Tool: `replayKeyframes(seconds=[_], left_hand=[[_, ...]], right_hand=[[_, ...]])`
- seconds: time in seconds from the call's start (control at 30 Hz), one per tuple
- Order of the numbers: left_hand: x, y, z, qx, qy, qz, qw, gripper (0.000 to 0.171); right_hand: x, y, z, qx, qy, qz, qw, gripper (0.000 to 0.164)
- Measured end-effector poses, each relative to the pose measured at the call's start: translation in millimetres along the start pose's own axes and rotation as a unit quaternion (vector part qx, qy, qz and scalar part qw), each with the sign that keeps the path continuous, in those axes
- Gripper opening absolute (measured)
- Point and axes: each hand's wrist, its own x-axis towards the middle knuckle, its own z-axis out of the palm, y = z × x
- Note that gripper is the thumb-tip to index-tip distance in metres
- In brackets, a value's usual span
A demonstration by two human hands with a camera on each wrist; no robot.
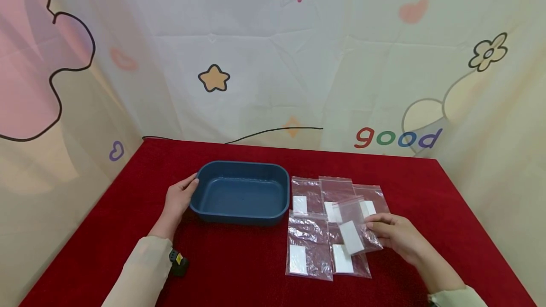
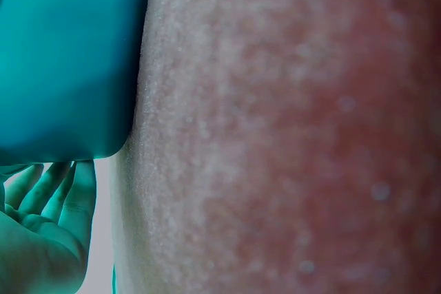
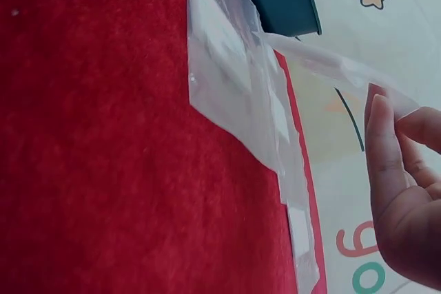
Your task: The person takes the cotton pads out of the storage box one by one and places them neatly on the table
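A blue rectangular basin (image 1: pixel 239 217) sits on the red cloth. My left hand (image 1: pixel 178 203) is at its left end, thumb at the rim. In the left wrist view, fairly straight fingers (image 2: pixel 77 201) touch its outer wall. My right hand (image 1: pixel 398 236) pinches the edge of a clear zip bag (image 1: pixel 351 231) with a white rectangular piece inside. That bag is tilted above the other bags; the right wrist view shows it raised between thumb and fingers. Several similar bags lie beneath and beside it, including a front left bag (image 1: pixel 315 240) and a back left bag (image 1: pixel 308 191).
A red cloth (image 1: pixel 239 269) covers the table. Behind it hangs a pale printed curtain (image 1: pixel 256 108) with a star and the word "good". A small dark device (image 1: pixel 179 264) with a yellow mark is beside the left sleeve.
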Motion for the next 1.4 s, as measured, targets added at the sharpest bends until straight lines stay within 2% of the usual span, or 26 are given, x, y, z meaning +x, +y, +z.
replayKeyframes(seconds=[0.4, 0.87, 1.07, 1.2, 1.4], left_hand=[[0.4, 0.2, 0.0, 0.000, 0.003, 0.006, 1.0000, 0.049], [0.2, -1.5, -0.9, -0.001, 0.000, 0.007, 1.0000, 0.049], [-0.2, -0.7, -2.6, 0.001, 0.001, 0.005, 1.0000, 0.050], [0.2, -1.2, -1.4, 0.001, -0.001, 0.004, 1.0000, 0.050], [0.3, -1.5, -0.3, 0.000, -0.001, 0.005, 1.0000, 0.050]], right_hand=[[-11.9, 15.6, -19.6, 0.051, -0.021, 0.006, 0.998, 0.033], [-26.3, 35.2, -46.7, 0.115, -0.085, 0.008, 0.990, 0.037], [-29.6, 39.7, -50.4, 0.082, -0.067, 0.032, 0.994, 0.033], [-32.8, 41.4, -53.4, 0.043, -0.044, 0.055, 0.997, 0.029], [-34.8, 41.8, -54.8, -0.012, -0.029, 0.071, 0.997, 0.023]])
